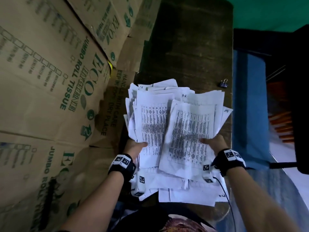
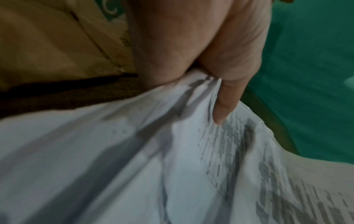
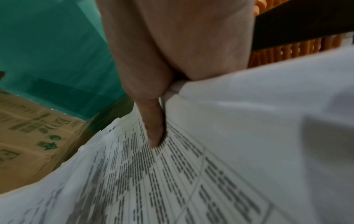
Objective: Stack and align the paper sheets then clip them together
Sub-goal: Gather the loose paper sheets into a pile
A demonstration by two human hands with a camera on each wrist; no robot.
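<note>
A loose, uneven pile of printed paper sheets (image 1: pixel 177 124) is held above the dark wooden table (image 1: pixel 189 47), its edges fanned out and crumpled. My left hand (image 1: pixel 136 145) grips the pile's left side, thumb on top of the sheets (image 2: pixel 191 151), fingers hidden beneath. My right hand (image 1: pixel 213 141) grips the right side the same way, thumb pressed on the printed sheets (image 3: pixel 172 174). More sheets (image 1: pixel 187 193) lie flat on the table under my wrists. A small black binder clip (image 1: pixel 223 84) sits near the table's right edge, beyond the pile.
Brown cardboard boxes (image 1: pixel 50 81) printed in green stand stacked along the left side of the table. A blue cloth (image 1: pixel 249 101) and dark furniture (image 1: pixel 299 97) lie to the right of the table. A green wall (image 1: pixel 267 12) is behind.
</note>
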